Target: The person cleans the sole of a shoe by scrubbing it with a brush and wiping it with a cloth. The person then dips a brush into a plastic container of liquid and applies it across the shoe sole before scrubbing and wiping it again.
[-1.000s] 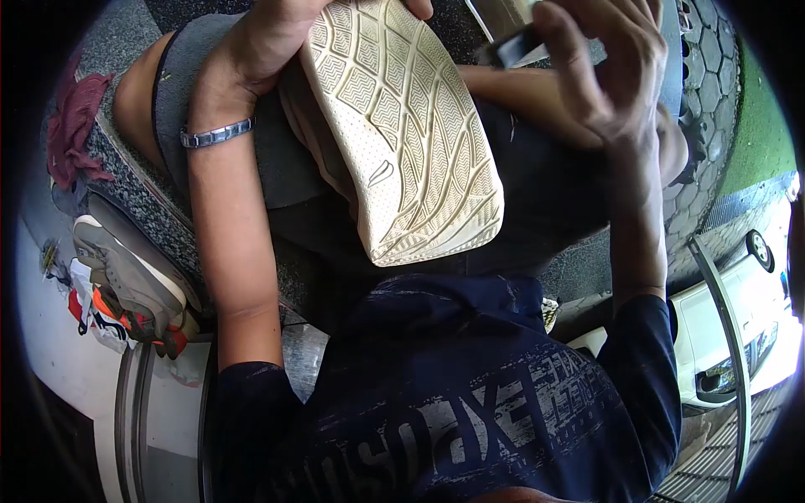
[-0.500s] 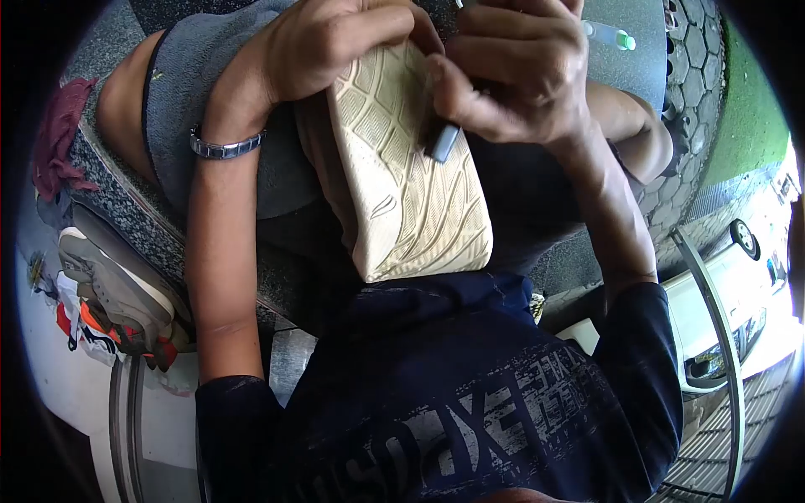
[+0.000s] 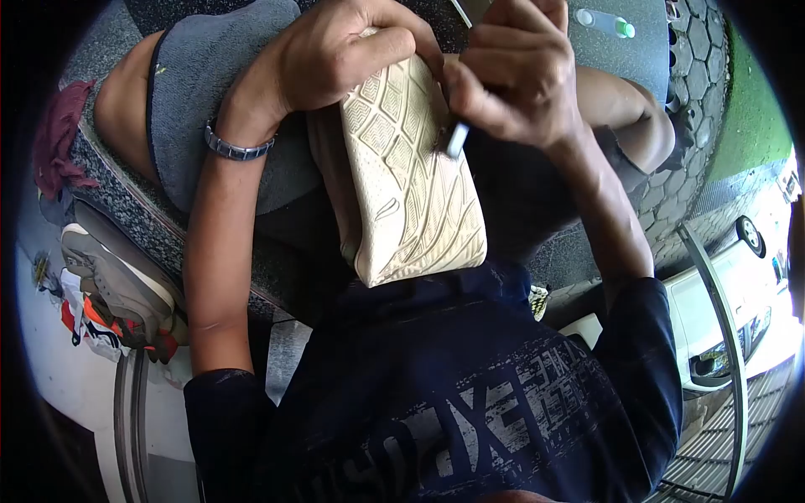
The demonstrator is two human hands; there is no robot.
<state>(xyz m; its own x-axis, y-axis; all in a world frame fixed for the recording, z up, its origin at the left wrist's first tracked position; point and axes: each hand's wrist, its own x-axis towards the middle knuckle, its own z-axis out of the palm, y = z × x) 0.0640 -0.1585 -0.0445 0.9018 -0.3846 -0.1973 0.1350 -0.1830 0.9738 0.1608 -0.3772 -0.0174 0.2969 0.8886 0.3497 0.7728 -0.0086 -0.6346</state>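
A shoe lies across my lap with its cream patterned sole facing up. My left hand, with a metal-band watch on its wrist, is closed around the far end of the shoe. My right hand is a fist beside the sole's right edge. It grips a slim tool with a grey end that points down near that edge. Most of the tool is hidden in the fingers, so its exact kind is unclear. A grey cloth covers my left thigh.
A grey shoe sits at the left on a heap of bright items. A maroon cloth hangs over the stone edge. At the upper right lies a clear bottle with a green cap. Beyond a metal rail stands a white car.
My right hand has shifted slightly up and left, and the tool's grey end has moved a little right and up. The shoe has tilted slightly; my left hand keeps its hold.
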